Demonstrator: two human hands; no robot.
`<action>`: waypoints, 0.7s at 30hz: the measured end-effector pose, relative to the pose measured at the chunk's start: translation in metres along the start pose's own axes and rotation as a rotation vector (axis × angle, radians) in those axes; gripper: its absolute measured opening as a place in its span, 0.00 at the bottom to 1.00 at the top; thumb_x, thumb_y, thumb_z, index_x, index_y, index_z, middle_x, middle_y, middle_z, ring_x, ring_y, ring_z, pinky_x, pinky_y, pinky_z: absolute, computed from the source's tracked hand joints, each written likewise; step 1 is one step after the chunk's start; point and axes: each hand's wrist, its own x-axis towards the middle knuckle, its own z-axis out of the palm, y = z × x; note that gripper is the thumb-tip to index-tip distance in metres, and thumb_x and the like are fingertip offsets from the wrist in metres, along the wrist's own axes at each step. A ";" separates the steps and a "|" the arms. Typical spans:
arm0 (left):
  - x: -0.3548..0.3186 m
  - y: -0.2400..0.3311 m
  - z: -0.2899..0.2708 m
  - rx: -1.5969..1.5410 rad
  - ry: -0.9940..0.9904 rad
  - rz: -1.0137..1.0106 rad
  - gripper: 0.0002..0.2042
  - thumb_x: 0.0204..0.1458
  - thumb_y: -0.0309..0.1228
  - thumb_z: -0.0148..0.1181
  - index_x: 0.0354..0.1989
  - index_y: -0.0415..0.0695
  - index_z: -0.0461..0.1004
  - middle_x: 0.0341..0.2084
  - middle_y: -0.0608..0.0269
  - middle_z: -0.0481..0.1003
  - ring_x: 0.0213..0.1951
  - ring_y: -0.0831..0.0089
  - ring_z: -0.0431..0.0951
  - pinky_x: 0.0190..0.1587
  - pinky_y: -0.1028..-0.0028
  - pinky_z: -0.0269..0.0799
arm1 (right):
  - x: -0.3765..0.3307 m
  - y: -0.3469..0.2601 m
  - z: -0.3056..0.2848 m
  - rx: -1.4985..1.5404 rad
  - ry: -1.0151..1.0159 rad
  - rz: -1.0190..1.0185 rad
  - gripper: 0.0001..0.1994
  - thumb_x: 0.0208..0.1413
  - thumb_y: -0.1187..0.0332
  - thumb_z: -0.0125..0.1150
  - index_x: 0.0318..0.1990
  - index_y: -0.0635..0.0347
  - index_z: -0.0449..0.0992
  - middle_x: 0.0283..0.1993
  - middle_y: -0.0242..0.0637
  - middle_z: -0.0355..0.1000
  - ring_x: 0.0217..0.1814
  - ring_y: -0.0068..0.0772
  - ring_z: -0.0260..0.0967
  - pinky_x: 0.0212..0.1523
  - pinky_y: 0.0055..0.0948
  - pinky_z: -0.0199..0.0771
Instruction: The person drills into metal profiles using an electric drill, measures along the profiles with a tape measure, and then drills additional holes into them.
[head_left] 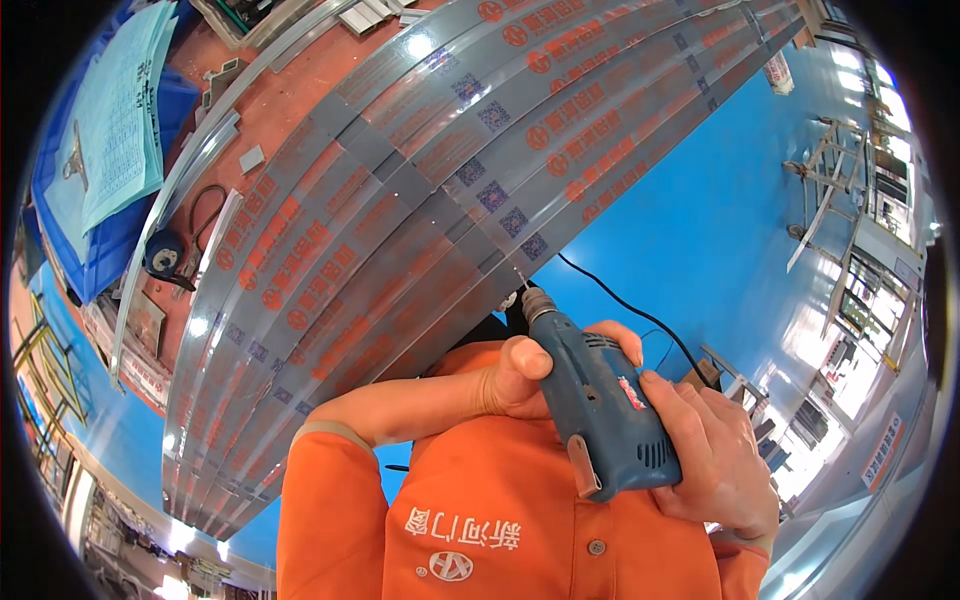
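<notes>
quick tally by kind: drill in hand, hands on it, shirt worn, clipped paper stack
Blue-grey power drill: 1
Bare hands, left hand and right hand: 2
Orange fabric shirt: 1
Clipped pale blue-green paper stack: 1
Total: 5

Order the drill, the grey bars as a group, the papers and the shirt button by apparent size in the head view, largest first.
1. Grey bars
2. Drill and papers: too alike to rank
3. Button
</notes>
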 end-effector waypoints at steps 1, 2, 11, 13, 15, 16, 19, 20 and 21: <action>0.000 0.000 -0.002 -0.001 0.002 -0.001 0.41 0.33 0.49 0.70 0.61 0.46 0.68 0.50 0.48 0.73 0.48 0.57 0.80 0.49 0.64 0.83 | 0.000 0.001 0.001 0.003 0.003 -0.002 0.33 0.47 0.73 0.70 0.64 0.70 0.69 0.38 0.44 0.74 0.27 0.37 0.69 0.31 0.33 0.72; -0.001 -0.001 -0.003 0.004 -0.002 0.005 0.41 0.33 0.49 0.70 0.60 0.46 0.68 0.50 0.48 0.73 0.48 0.57 0.80 0.49 0.64 0.83 | 0.000 0.002 0.002 0.006 0.006 -0.005 0.33 0.47 0.73 0.70 0.63 0.70 0.69 0.38 0.44 0.74 0.27 0.38 0.69 0.31 0.33 0.72; -0.002 -0.001 -0.009 0.017 0.002 0.048 0.41 0.33 0.49 0.69 0.60 0.47 0.68 0.50 0.48 0.73 0.46 0.57 0.81 0.49 0.64 0.83 | 0.002 0.003 0.005 0.024 0.025 -0.035 0.32 0.47 0.74 0.70 0.63 0.69 0.70 0.39 0.45 0.76 0.27 0.38 0.69 0.31 0.33 0.72; -0.002 -0.001 -0.007 0.012 0.004 0.048 0.41 0.33 0.49 0.69 0.60 0.47 0.68 0.50 0.48 0.73 0.46 0.57 0.81 0.49 0.63 0.83 | 0.002 0.002 0.005 0.019 0.023 -0.030 0.32 0.47 0.74 0.70 0.63 0.69 0.70 0.39 0.45 0.76 0.27 0.38 0.69 0.31 0.33 0.72; -0.002 -0.001 -0.006 0.006 0.004 0.046 0.41 0.33 0.49 0.69 0.60 0.47 0.68 0.50 0.47 0.74 0.47 0.57 0.81 0.49 0.63 0.83 | 0.002 0.000 0.005 0.013 0.022 -0.024 0.32 0.48 0.74 0.70 0.63 0.69 0.70 0.40 0.45 0.76 0.28 0.37 0.69 0.31 0.33 0.72; -0.002 0.000 -0.006 0.006 0.004 0.047 0.41 0.33 0.49 0.69 0.60 0.47 0.68 0.50 0.47 0.74 0.47 0.57 0.81 0.49 0.63 0.83 | 0.003 0.000 0.005 0.013 0.021 -0.025 0.32 0.48 0.74 0.70 0.63 0.69 0.70 0.40 0.45 0.76 0.28 0.37 0.69 0.31 0.33 0.72; -0.001 0.001 -0.005 -0.013 -0.010 0.034 0.41 0.33 0.49 0.69 0.60 0.47 0.68 0.50 0.47 0.74 0.47 0.57 0.81 0.49 0.63 0.83 | 0.006 -0.004 0.001 -0.032 -0.012 -0.044 0.31 0.49 0.74 0.70 0.63 0.70 0.69 0.39 0.44 0.74 0.27 0.36 0.68 0.31 0.32 0.71; -0.001 0.001 -0.005 -0.019 -0.015 0.029 0.40 0.33 0.48 0.69 0.60 0.47 0.68 0.49 0.47 0.74 0.47 0.56 0.81 0.49 0.62 0.83 | 0.007 -0.006 -0.001 -0.047 -0.024 -0.050 0.31 0.49 0.74 0.70 0.63 0.71 0.69 0.38 0.44 0.74 0.27 0.36 0.68 0.31 0.32 0.71; -0.002 0.000 -0.006 -0.020 -0.015 0.030 0.40 0.33 0.48 0.69 0.60 0.47 0.68 0.49 0.47 0.74 0.47 0.56 0.81 0.49 0.62 0.83 | 0.009 -0.008 -0.003 -0.063 -0.035 -0.057 0.31 0.49 0.74 0.69 0.63 0.71 0.69 0.38 0.44 0.74 0.27 0.36 0.68 0.30 0.32 0.71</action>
